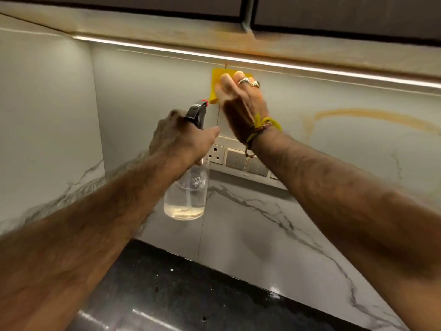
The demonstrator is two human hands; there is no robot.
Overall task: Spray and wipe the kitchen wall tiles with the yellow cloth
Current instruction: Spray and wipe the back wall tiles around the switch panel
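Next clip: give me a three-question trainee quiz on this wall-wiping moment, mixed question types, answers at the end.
1. True or false: the right hand presses the yellow cloth against the wall tiles just below the light strip.
2. Which hand holds the spray bottle? A) the left hand B) right C) neither
3. Fill in: the switch panel sits ____ the cloth.

Key: 1 true; 2 A; 3 below.
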